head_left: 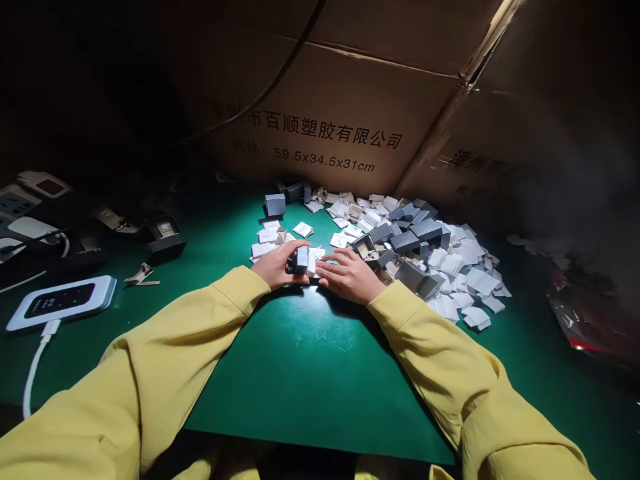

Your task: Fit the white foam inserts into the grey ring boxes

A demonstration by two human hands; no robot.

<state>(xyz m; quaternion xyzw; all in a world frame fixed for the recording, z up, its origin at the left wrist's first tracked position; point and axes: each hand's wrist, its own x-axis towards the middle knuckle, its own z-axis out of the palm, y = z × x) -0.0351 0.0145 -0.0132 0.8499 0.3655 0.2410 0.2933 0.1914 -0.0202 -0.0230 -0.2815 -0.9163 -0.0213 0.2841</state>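
Note:
Near the middle of the green table, my left hand (278, 265) is closed around a small dark grey box (302, 259), thumb on top and fingers below. Right beside the box stands a small white card piece (314, 261). My right hand (349, 274) has its fingertips pressed on that white piece from the right. Whether the white piece is joined to the box I cannot tell. Behind my left hand lie several folded white cards (270, 235). Next to my right hand is an open grey box (366, 247) with a pale insert.
A heap of white folded papers (463, 252) and grey boxes (424, 233) spreads at the right. Another grey box (275, 205) stands at the back, before large cartons (320, 100). At the left are a white device (63, 303) with a cable and an open box (165, 237).

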